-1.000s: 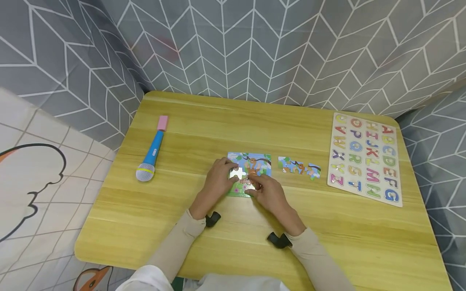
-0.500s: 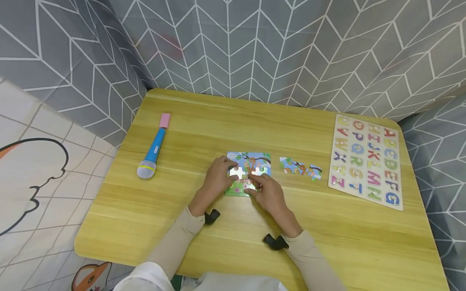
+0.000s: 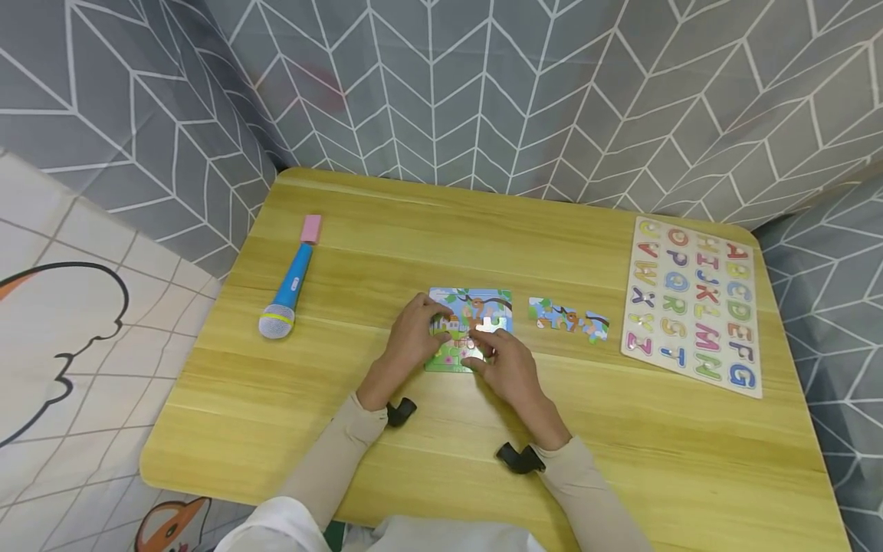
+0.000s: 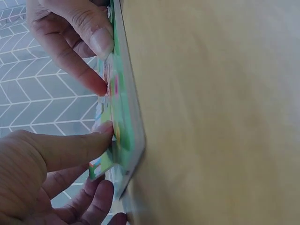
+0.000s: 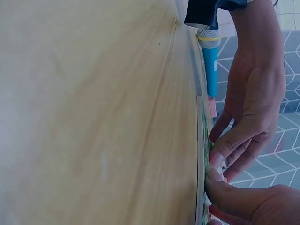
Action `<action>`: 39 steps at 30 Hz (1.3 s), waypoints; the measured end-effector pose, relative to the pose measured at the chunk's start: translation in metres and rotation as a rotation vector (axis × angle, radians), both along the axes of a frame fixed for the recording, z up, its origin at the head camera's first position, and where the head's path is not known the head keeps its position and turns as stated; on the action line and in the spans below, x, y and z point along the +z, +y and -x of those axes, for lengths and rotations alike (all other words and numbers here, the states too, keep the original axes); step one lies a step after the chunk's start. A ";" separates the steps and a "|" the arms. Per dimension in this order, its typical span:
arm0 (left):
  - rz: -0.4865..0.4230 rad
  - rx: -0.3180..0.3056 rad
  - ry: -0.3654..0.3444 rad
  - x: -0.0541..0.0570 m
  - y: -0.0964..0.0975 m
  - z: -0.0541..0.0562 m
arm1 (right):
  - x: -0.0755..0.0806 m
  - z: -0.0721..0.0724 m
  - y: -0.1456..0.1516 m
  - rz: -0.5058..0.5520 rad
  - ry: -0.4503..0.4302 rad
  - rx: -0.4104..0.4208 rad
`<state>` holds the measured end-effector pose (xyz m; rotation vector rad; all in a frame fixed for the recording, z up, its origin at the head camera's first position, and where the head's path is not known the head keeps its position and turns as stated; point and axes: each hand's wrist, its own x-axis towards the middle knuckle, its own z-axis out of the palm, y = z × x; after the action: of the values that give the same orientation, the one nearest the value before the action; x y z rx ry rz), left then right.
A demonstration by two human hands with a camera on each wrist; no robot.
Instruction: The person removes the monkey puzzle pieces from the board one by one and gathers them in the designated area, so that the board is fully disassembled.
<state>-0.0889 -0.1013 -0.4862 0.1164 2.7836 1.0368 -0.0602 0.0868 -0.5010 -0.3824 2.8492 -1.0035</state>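
A square picture puzzle (image 3: pixel 471 295) lies on the table between both hands. My left hand (image 3: pixel 414 333) pinches a puzzle piece (image 4: pixel 102 168) at the puzzle's left side, thumb on its face and fingers behind. In the left wrist view this piece stands tilted out from the board. My right hand (image 3: pixel 510 368) is over the puzzle's lower right part, thumb and index finger spread apart with their tips on its surface. The right wrist view sees the puzzle edge-on (image 5: pixel 200 140). To the right lies a short strip of puzzle pieces (image 3: pixel 549 313) with a squirrel picture.
A wooden alphabet board (image 3: pixel 692 307) lies at the table's right. On the left are a blue toy microphone (image 3: pixel 291 284) and a pink block (image 3: pixel 311 229). Grey patterned curtains (image 3: pixel 455 92) hang behind the table (image 3: pixel 386 230). A black wrist mount (image 3: pixel 520 458) sits at the right sleeve.
The white area at the puzzle's left side now shows a house picture. A white patch at its right side has appeared since the first frame. Both hands have hardly moved.
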 end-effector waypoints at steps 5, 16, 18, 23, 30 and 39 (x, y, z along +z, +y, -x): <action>-0.029 -0.037 0.031 -0.002 -0.006 -0.003 | 0.001 0.001 0.000 -0.009 -0.008 0.009; 0.001 -0.102 -0.023 -0.004 -0.017 -0.006 | 0.014 0.013 0.000 0.064 -0.008 0.044; 0.017 -0.110 -0.034 -0.004 -0.019 -0.005 | 0.018 0.016 -0.004 0.057 0.003 0.046; 0.061 -0.140 -0.029 -0.004 -0.020 -0.004 | 0.022 0.024 -0.017 0.004 -0.024 0.077; 0.079 -0.144 -0.025 -0.003 -0.020 -0.003 | 0.019 0.033 -0.030 -0.079 -0.096 0.093; 0.072 -0.129 -0.037 -0.002 -0.019 -0.005 | 0.012 0.035 -0.034 -0.029 -0.081 0.072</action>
<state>-0.0843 -0.1203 -0.4884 0.2614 2.7352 0.8978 -0.0951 0.0526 -0.4893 -0.4290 2.7537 -0.9420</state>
